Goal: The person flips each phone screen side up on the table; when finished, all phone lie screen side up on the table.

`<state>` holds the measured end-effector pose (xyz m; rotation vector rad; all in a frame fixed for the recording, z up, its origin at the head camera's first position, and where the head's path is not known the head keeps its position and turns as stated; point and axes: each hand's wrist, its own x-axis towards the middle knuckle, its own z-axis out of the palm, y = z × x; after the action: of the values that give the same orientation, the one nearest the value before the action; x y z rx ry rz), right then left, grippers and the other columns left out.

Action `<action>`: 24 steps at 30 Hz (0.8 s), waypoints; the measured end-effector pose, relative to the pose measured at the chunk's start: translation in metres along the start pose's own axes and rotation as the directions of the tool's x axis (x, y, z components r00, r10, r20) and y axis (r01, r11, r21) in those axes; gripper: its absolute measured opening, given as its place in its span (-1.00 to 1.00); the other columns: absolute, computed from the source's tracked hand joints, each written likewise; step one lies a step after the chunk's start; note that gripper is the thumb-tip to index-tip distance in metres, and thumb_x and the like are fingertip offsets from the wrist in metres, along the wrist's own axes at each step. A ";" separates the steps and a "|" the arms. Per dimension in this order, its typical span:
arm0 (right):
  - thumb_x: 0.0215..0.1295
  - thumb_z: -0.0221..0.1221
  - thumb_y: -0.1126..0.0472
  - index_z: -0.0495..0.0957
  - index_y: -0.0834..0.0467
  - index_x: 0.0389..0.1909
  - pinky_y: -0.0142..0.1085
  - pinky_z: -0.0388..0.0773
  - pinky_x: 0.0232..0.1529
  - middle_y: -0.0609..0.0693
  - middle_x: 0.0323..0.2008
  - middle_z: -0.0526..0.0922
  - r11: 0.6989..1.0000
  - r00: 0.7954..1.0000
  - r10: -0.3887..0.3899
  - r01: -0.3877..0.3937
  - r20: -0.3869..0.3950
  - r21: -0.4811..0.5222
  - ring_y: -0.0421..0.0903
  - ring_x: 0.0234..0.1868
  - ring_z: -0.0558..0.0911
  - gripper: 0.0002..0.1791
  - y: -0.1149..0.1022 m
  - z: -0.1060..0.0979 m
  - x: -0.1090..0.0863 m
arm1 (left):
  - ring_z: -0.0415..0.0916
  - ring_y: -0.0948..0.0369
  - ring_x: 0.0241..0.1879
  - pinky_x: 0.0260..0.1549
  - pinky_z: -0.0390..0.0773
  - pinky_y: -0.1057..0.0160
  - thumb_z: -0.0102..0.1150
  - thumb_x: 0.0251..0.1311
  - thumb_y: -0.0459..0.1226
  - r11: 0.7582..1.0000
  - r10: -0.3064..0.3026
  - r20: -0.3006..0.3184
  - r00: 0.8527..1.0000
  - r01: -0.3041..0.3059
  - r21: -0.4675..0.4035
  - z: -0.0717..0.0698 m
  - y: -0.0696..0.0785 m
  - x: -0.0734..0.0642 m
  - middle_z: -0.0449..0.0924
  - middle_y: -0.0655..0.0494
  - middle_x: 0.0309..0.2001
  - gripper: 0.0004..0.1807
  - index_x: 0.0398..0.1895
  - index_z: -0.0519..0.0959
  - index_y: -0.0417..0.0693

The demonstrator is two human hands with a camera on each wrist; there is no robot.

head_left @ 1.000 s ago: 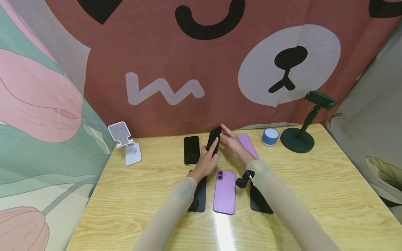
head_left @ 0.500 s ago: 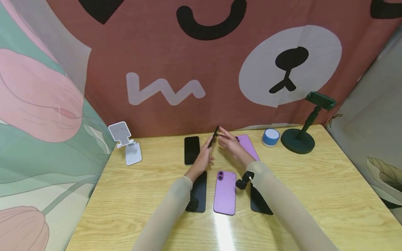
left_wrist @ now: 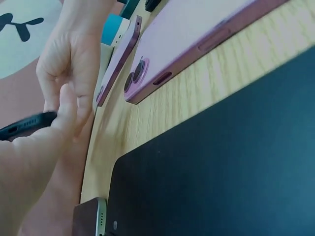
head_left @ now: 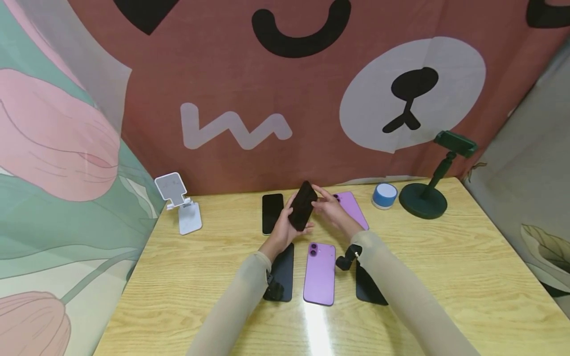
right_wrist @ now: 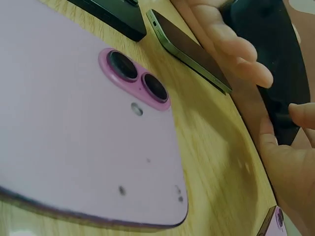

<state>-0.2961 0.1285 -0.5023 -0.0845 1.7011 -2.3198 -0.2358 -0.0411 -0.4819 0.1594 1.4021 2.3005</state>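
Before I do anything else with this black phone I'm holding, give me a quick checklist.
1. Left hand holding the black phone: ok.
2. Right hand at the phone's edge: ok.
3. Held phone screen lit: cannot tell; the face toward the head camera looks dark.
4. White stand free of a phone: ok.
5. Front purple phone flat, cameras up: ok.
6. Front-right black phone uncovered: not ok, right sleeve overlaps it in the head view.

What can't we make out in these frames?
Head view: held phone's far side, turned away from the camera.
Head view: upper end of the right dark phone, covered by the right sleeve.
Left wrist view: rest of the held phone, cut off by the left edge.
Right wrist view: rest of the near purple phone, cut off by the left edge.
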 end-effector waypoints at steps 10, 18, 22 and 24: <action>0.30 -0.10 0.55 0.11 0.35 0.39 -0.47 0.45 -0.09 0.29 0.34 0.18 1.000 0.999 0.012 -0.013 -0.040 -0.027 -0.21 -0.05 0.48 -0.40 0.002 -0.004 0.003 | 0.01 -0.24 0.34 0.11 0.25 -0.27 -0.55 0.36 -0.35 0.998 -0.037 0.015 0.999 0.038 -0.057 -0.004 -0.008 -0.004 -0.32 -0.07 0.49 -0.33 0.51 -0.22 0.31; 0.32 -0.10 0.53 0.10 0.34 0.39 -0.51 0.42 -0.11 0.26 0.39 0.12 0.999 0.999 0.018 -0.020 -0.048 -0.042 -0.15 0.04 0.43 -0.40 -0.003 -0.008 -0.003 | -0.09 -0.18 0.38 0.06 0.38 -0.18 -0.48 0.35 -0.40 0.998 -0.056 -0.015 0.998 0.056 -0.007 -0.004 -0.012 -0.003 -0.58 0.10 0.48 -0.32 0.51 -0.15 0.26; 0.31 -0.10 0.54 0.12 0.34 0.39 -0.49 0.42 -0.23 0.28 0.33 0.19 0.999 0.998 0.015 -0.017 -0.065 -0.036 -0.27 -0.21 0.48 -0.40 -0.004 -0.010 -0.004 | -0.12 -0.17 0.39 0.05 0.43 -0.12 -0.46 0.35 -0.40 0.998 -0.057 -0.022 0.998 0.057 0.016 -0.005 -0.013 -0.004 -0.51 0.06 0.49 -0.32 0.52 -0.17 0.17; 0.31 -0.09 0.54 0.13 0.34 0.38 -0.49 0.40 -0.28 0.25 0.32 0.20 0.999 0.998 0.012 -0.016 -0.069 -0.049 -0.29 -0.29 0.47 -0.41 -0.004 -0.010 -0.003 | -0.05 -0.16 0.38 0.05 0.43 -0.10 -0.46 0.34 -0.41 0.998 -0.053 -0.017 0.998 0.053 0.021 -0.005 -0.013 -0.005 -0.39 -0.01 0.49 -0.32 0.52 -0.19 0.14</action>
<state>-0.2957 0.1399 -0.5015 -0.0022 1.7867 -2.2955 -0.2293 -0.0422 -0.4949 0.1089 1.4231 2.2490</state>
